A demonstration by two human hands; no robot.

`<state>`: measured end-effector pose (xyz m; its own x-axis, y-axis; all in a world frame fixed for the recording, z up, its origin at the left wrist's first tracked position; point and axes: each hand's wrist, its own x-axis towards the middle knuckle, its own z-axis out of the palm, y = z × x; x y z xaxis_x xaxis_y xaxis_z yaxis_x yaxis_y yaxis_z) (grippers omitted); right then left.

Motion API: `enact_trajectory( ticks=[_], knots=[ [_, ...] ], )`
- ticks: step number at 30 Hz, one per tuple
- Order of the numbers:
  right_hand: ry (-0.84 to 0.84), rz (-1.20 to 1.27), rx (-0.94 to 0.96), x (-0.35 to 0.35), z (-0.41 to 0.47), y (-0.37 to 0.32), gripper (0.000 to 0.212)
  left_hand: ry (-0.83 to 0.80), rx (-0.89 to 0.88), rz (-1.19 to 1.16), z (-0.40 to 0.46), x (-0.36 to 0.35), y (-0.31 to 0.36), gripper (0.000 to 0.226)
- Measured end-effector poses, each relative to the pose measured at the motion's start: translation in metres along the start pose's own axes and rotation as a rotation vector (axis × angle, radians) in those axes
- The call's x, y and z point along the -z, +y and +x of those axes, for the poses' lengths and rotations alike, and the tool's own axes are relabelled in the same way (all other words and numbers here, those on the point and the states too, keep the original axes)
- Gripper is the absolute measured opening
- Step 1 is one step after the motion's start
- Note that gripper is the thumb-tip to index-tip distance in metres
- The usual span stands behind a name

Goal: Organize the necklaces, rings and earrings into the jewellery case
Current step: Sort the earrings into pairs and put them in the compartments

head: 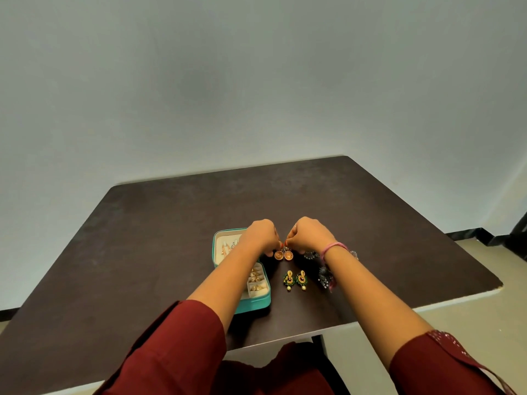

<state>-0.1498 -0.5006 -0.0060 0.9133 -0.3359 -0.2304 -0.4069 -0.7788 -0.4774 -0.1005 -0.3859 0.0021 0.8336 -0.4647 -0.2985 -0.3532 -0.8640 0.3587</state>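
The case (258, 304) is a small teal box with rounded corners and a smooth, leather-like shell, lying open near the front of the counter (148, 240); its lining is cream and soft-looking. The far half holds pale, thin pieces too small to tell apart, and the near half has padded rolls with gold rings (255, 279) tucked in the slots. The left forearm crosses over the case and hides its middle. Just right of the case, both hands meet above a pair of gold earrings (283, 255) — two round, dome-shaped drops with a matte orange-gold face. The left hand (263, 233) and the right hand (308, 232) are each curled, the grip of each a fingertip pinch at the top of one drop; the domes hang close to the counter, and whether they touch it cannot be told. Nearer the person lie two green earrings (295, 279) — gold tops, green beaded fans, a pale pearl-like bead at each lower end — flat and side by side. To the right, partly behind the right wrist, lie dark silver earrings (324, 276) of fine, lacy metalwork. The counter is a dark brown, matte slab with rounded corners. A pink thread band (333, 248) circles the right wrist; the sleeves (182, 332) are maroon cloth.
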Motion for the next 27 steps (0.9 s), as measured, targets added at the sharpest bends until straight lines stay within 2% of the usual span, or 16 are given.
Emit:
enact_trajectory(
  ticks=[9, 14, 19, 21, 27],
  knots=[
    [-0.046, 0.053, -0.014, -0.003, 0.002, -0.002, 0.017, 0.015, -0.087, -0.13, -0.003, -0.001, -0.009, 0.009],
    [-0.063, 0.159, 0.025, -0.001, -0.01, -0.001, 0.02, 0.04, -0.136, -0.264, -0.013, 0.005, -0.013, 0.015],
    [0.024, 0.277, 0.114, 0.007, -0.025, -0.003, 0.017, 0.108, -0.189, -0.431, -0.028, 0.013, -0.018, 0.012],
    [0.056, 0.369, 0.138, 0.01, -0.031, -0.007, 0.018, 0.14, -0.201, -0.519, -0.036, 0.018, -0.021, 0.004],
    [0.176, 0.619, 0.264, 0.026, -0.055, -0.019, 0.011, 0.216, -0.264, -0.809, -0.072, 0.043, -0.028, 0.016]
  ],
)
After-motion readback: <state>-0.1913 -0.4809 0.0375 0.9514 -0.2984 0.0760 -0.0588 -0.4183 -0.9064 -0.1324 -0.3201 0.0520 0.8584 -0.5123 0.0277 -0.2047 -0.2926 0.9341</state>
